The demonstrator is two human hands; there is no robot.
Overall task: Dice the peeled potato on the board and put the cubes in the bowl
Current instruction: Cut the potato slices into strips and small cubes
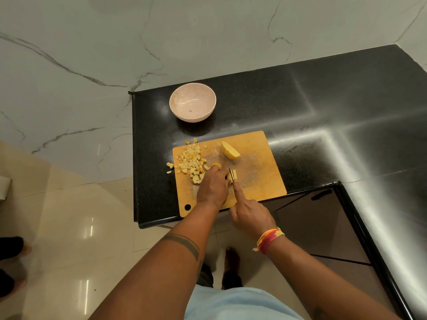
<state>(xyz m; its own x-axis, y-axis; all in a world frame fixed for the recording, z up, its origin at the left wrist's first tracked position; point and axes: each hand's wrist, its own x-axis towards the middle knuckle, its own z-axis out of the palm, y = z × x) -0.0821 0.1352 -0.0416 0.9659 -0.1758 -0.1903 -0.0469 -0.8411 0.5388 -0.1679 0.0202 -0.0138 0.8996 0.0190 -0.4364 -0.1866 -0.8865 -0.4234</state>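
Note:
A wooden cutting board (pixel 261 179) lies on the black counter. A pile of potato cubes (pixel 190 161) covers its far left part, and a few cubes lie off the board's left edge. A peeled potato wedge (pixel 230 150) rests near the far edge. My left hand (pixel 213 184) holds down a small potato piece (pixel 233 174) at mid-board. My right hand (pixel 250 212) grips a knife (pixel 231 173), index finger stretched along its spine, the blade edge-on in the piece. The pink bowl (pixel 192 102) stands beyond the board and holds no cubes.
The black counter (pixel 323 107) runs right and turns toward me in an L. Its left edge drops to a marble floor (pixel 69 65). A cabinet front with a dark handle (pixel 321 195) sits under the counter at the right. Someone's dark shoes (pixel 10 248) stand at the far left.

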